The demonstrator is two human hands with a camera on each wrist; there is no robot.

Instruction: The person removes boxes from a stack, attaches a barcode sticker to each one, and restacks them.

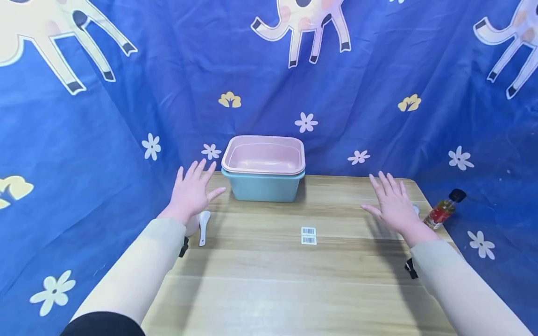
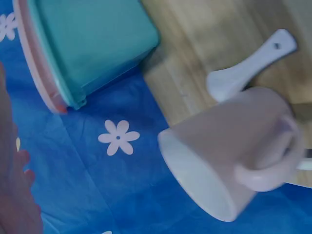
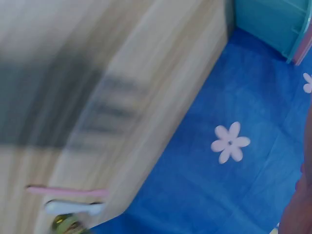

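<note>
My left hand (image 1: 191,192) is raised over the left side of the table, its fingers straight and spread, holding nothing. Beneath it, mostly hidden in the head view, stands a pale pink mug (image 2: 229,141). A white spoon (image 1: 203,227) lies beside the mug. On the other side my right hand (image 1: 392,205) hovers with fingers spread and nothing in its grasp. Close to it stands a bottle (image 1: 439,213) with a red label and black cap. The right wrist view also has a white spoon (image 3: 73,207) and a thin pink utensil (image 3: 68,191) near that bottle.
A pink tub (image 1: 265,156) sits in a teal tub (image 1: 265,187) at the table's back edge. Two barcode labels (image 1: 308,235) lie mid-table on the wooden table (image 1: 269,289). A blue patterned cloth (image 1: 361,93) hangs behind and along both sides.
</note>
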